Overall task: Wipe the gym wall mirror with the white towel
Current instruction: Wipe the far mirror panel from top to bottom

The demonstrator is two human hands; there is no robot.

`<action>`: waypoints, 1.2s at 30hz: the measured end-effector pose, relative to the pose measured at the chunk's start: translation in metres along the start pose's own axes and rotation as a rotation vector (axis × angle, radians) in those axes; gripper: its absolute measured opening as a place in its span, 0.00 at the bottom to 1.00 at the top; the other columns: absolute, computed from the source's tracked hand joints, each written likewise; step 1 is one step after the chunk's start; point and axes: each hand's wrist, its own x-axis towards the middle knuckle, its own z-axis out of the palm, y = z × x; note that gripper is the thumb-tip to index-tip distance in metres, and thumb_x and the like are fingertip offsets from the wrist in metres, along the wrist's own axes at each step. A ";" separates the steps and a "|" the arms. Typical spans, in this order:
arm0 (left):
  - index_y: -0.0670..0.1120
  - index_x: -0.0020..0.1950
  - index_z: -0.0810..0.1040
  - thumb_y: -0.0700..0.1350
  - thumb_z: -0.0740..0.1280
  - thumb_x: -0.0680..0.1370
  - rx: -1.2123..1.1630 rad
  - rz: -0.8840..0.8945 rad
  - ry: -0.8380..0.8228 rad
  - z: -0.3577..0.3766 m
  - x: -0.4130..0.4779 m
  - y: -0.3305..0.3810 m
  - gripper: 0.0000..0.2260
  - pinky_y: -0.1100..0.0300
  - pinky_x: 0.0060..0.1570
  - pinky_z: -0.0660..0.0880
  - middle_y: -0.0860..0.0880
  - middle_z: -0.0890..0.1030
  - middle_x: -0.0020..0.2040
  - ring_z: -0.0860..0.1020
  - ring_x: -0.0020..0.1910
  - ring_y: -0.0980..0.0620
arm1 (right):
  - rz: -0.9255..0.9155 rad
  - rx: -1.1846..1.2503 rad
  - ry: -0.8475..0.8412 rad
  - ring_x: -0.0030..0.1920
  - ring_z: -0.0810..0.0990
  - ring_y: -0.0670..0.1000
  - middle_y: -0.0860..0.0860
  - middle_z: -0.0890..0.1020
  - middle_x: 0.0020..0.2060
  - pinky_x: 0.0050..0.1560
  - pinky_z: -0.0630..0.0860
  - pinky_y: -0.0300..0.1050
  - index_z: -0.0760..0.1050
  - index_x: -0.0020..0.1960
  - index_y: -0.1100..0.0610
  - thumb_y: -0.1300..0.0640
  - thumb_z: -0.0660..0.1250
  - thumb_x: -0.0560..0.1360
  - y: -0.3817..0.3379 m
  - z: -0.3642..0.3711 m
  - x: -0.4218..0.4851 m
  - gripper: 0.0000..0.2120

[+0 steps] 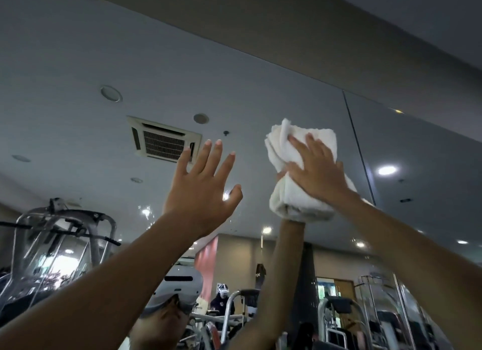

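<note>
R hand (317, 173) flat, fingers straight, pressing folded white towel (297, 205) on mirror (234, 76) | L hand (200, 190) spread, empty | towel soft, light, may bunch; press palm mid-fold

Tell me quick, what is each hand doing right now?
Left hand: open, fingers spread, holding nothing.
Right hand: open, flat fingers pressing the white towel against the mirror.
</note>
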 end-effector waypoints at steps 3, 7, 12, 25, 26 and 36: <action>0.51 0.83 0.45 0.63 0.33 0.75 -0.012 0.011 0.004 -0.001 0.000 0.000 0.37 0.43 0.77 0.37 0.46 0.44 0.83 0.40 0.81 0.48 | 0.144 0.027 0.081 0.78 0.53 0.57 0.53 0.54 0.80 0.72 0.56 0.64 0.52 0.79 0.41 0.41 0.55 0.81 -0.035 0.004 0.035 0.29; 0.51 0.83 0.45 0.64 0.30 0.75 -0.018 0.028 0.008 0.000 0.001 -0.002 0.37 0.43 0.77 0.37 0.46 0.43 0.83 0.40 0.81 0.48 | -0.084 -0.058 0.099 0.80 0.49 0.56 0.51 0.49 0.81 0.74 0.53 0.64 0.48 0.81 0.42 0.37 0.49 0.81 -0.072 0.012 0.006 0.30; 0.50 0.82 0.43 0.62 0.28 0.73 -0.007 0.019 0.009 0.000 0.000 0.000 0.39 0.43 0.76 0.36 0.45 0.43 0.83 0.40 0.81 0.47 | -0.439 0.000 0.133 0.79 0.58 0.54 0.49 0.60 0.80 0.67 0.64 0.63 0.59 0.79 0.43 0.38 0.48 0.75 -0.022 0.017 -0.039 0.33; 0.45 0.82 0.42 0.63 0.30 0.74 -0.083 0.024 0.058 -0.001 -0.009 0.002 0.38 0.42 0.76 0.35 0.44 0.45 0.82 0.42 0.81 0.45 | -0.278 0.013 0.178 0.80 0.54 0.52 0.49 0.56 0.81 0.71 0.57 0.63 0.55 0.80 0.42 0.39 0.48 0.78 -0.081 0.020 -0.020 0.30; 0.44 0.82 0.43 0.62 0.30 0.74 -0.105 0.020 0.064 -0.002 -0.012 0.002 0.39 0.43 0.76 0.36 0.43 0.47 0.82 0.44 0.81 0.45 | -0.349 0.054 0.167 0.79 0.55 0.52 0.48 0.57 0.80 0.70 0.59 0.62 0.57 0.79 0.42 0.40 0.47 0.77 -0.070 0.021 -0.031 0.31; 0.42 0.81 0.39 0.57 0.34 0.79 -0.116 0.037 0.054 -0.002 -0.038 -0.001 0.33 0.43 0.74 0.32 0.40 0.43 0.82 0.40 0.81 0.42 | 0.140 0.106 0.265 0.73 0.66 0.57 0.52 0.69 0.73 0.68 0.65 0.66 0.65 0.75 0.42 0.41 0.50 0.75 -0.055 0.019 0.022 0.28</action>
